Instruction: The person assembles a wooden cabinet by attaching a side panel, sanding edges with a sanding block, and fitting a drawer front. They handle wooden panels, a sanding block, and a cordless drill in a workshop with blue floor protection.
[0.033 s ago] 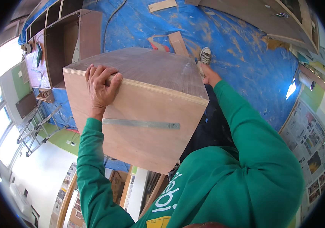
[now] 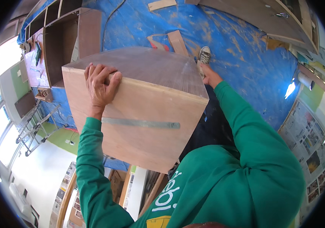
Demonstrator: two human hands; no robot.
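Note:
A large plywood box (image 2: 132, 110) stands in front of me, one broad pale panel facing me and a darker, dusty panel beyond it. My left hand (image 2: 102, 84) grips the edge between these two panels at the left, fingers curled over onto the dusty side. Along the pale panel lies a metal ruler (image 2: 141, 123), its left end partly behind my left wrist. My right hand (image 2: 209, 75) reaches past the box's far right corner, its fingers closed around a small pale flat block (image 2: 200, 69). Most of that block is hidden by the hand and too small to identify.
Sawdust-streaked blue sheeting (image 2: 238, 72) covers the floor, with wood offcuts (image 2: 177, 43) beyond the box. My shoe (image 2: 204, 55) is near my right hand. An open cabinet (image 2: 59, 45) stands at the far left, another wooden unit (image 2: 261, 19) at the far right.

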